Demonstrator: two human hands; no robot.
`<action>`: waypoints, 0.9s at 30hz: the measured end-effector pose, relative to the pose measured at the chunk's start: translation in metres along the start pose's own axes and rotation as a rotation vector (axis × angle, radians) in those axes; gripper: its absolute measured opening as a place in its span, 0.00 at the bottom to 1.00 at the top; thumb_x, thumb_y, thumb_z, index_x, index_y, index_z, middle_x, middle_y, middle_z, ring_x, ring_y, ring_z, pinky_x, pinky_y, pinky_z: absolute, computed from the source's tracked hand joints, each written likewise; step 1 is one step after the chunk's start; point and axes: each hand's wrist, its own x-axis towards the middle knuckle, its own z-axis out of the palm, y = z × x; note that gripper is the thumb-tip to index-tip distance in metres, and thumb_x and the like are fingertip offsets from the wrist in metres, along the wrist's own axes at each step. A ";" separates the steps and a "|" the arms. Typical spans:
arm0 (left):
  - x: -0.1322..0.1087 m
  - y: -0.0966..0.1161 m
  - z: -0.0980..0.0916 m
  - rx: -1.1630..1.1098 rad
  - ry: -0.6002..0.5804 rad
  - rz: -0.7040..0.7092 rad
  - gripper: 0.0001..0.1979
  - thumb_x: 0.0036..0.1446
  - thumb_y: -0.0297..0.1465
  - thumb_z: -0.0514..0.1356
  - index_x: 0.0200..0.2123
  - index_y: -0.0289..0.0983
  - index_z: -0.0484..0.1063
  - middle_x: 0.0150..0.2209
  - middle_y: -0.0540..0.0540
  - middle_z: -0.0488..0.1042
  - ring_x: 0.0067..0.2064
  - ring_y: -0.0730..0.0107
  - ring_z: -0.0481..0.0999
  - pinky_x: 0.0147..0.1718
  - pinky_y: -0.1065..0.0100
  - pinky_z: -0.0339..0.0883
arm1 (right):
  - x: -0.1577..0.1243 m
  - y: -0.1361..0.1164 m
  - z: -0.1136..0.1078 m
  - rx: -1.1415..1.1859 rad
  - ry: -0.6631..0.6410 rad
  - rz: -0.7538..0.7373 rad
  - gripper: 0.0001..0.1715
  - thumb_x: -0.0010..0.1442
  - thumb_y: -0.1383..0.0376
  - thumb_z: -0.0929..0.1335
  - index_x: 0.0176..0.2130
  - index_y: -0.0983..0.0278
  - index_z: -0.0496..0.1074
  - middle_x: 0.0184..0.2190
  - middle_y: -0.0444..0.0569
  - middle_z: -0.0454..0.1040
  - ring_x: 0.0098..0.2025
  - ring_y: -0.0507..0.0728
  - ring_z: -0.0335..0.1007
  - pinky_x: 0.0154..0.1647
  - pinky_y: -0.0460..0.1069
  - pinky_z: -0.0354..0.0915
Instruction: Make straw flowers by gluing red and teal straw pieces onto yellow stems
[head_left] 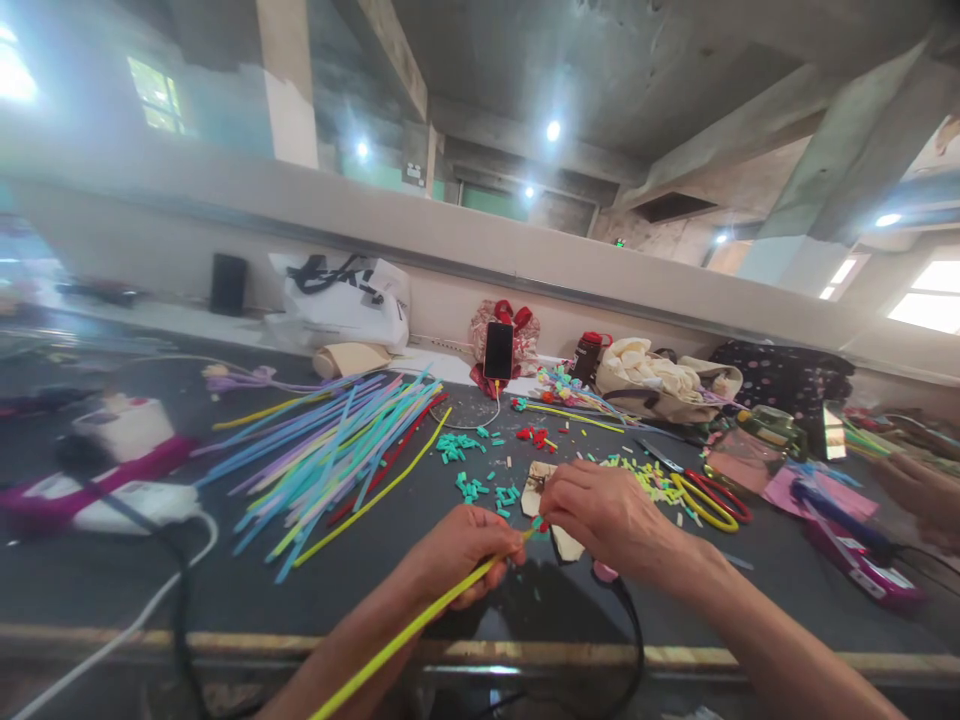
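Note:
My left hand is closed round a long yellow pipe cleaner, whose tail runs down toward the bottom edge of the view. The front end of the pipe cleaner points at the fingertips of my right hand. Those fingers are pinched together; a bit of teal and red shows at their tips, too small to make out. Beneath the right hand lies a beige scrap with dark stains. Short teal pieces are scattered just beyond my hands, and short yellow pieces lie past the right hand.
Long pastel pipe cleaners spread over the dark table at left. Scissors with yellow and red handles lie at right. A phone stands at the back. A black cable hangs over the front edge. Another person's hand is at far right.

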 end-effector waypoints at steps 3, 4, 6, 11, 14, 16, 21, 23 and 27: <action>0.000 0.000 0.000 0.011 0.008 0.006 0.07 0.42 0.29 0.55 0.18 0.33 0.68 0.07 0.57 0.61 0.06 0.83 0.51 0.04 0.78 0.39 | 0.000 -0.001 0.003 0.012 0.013 -0.001 0.10 0.60 0.68 0.59 0.29 0.64 0.66 0.27 0.45 0.69 0.31 0.51 0.62 0.32 0.45 0.56; 0.000 0.000 0.000 0.016 0.011 0.006 0.07 0.42 0.29 0.55 0.17 0.34 0.68 0.07 0.57 0.61 0.05 0.83 0.52 0.04 0.78 0.39 | 0.000 -0.002 0.004 0.016 0.016 -0.001 0.10 0.59 0.68 0.59 0.29 0.64 0.67 0.27 0.45 0.69 0.32 0.51 0.62 0.32 0.45 0.56; 0.001 0.001 0.001 0.023 0.015 0.006 0.06 0.42 0.29 0.55 0.17 0.34 0.67 0.06 0.57 0.61 0.05 0.82 0.52 0.04 0.78 0.40 | 0.000 -0.003 0.005 0.009 0.013 -0.006 0.10 0.59 0.68 0.59 0.29 0.64 0.67 0.27 0.45 0.69 0.32 0.51 0.62 0.32 0.45 0.55; 0.000 0.001 0.002 0.037 0.024 0.008 0.07 0.42 0.29 0.55 0.17 0.34 0.67 0.06 0.57 0.60 0.06 0.82 0.52 0.04 0.78 0.40 | 0.000 -0.003 0.005 -0.029 -0.006 -0.027 0.10 0.59 0.69 0.59 0.30 0.63 0.67 0.26 0.45 0.69 0.30 0.52 0.60 0.31 0.46 0.54; 0.000 0.001 0.003 0.047 0.037 0.007 0.06 0.41 0.29 0.55 0.17 0.34 0.67 0.06 0.57 0.60 0.06 0.82 0.52 0.04 0.78 0.40 | 0.001 -0.002 0.003 -0.058 -0.022 -0.050 0.10 0.59 0.70 0.59 0.29 0.63 0.67 0.26 0.45 0.69 0.29 0.52 0.59 0.30 0.46 0.53; -0.001 0.001 0.004 0.052 0.046 0.009 0.06 0.41 0.28 0.55 0.16 0.34 0.66 0.06 0.57 0.60 0.06 0.83 0.52 0.04 0.79 0.40 | 0.002 -0.002 0.003 -0.077 -0.039 -0.057 0.10 0.59 0.70 0.59 0.29 0.63 0.66 0.26 0.45 0.69 0.28 0.52 0.58 0.29 0.47 0.52; -0.001 0.002 0.005 0.056 0.056 0.018 0.06 0.41 0.28 0.54 0.16 0.34 0.66 0.06 0.57 0.60 0.06 0.83 0.51 0.04 0.79 0.40 | 0.002 -0.003 0.006 -0.075 -0.049 -0.034 0.10 0.59 0.69 0.59 0.30 0.63 0.66 0.27 0.45 0.68 0.29 0.52 0.58 0.30 0.47 0.52; -0.001 0.002 0.006 0.057 0.057 0.024 0.06 0.41 0.28 0.54 0.16 0.34 0.66 0.06 0.57 0.60 0.06 0.83 0.51 0.04 0.79 0.40 | 0.002 -0.003 0.005 -0.073 -0.061 -0.043 0.09 0.59 0.70 0.59 0.30 0.64 0.66 0.27 0.45 0.68 0.30 0.53 0.58 0.30 0.47 0.53; -0.001 0.001 0.005 0.065 0.057 0.028 0.06 0.41 0.29 0.55 0.16 0.34 0.67 0.06 0.57 0.59 0.06 0.83 0.52 0.05 0.79 0.40 | 0.002 -0.004 0.001 -0.069 -0.083 -0.061 0.09 0.59 0.71 0.60 0.29 0.64 0.66 0.27 0.45 0.68 0.29 0.52 0.57 0.30 0.47 0.53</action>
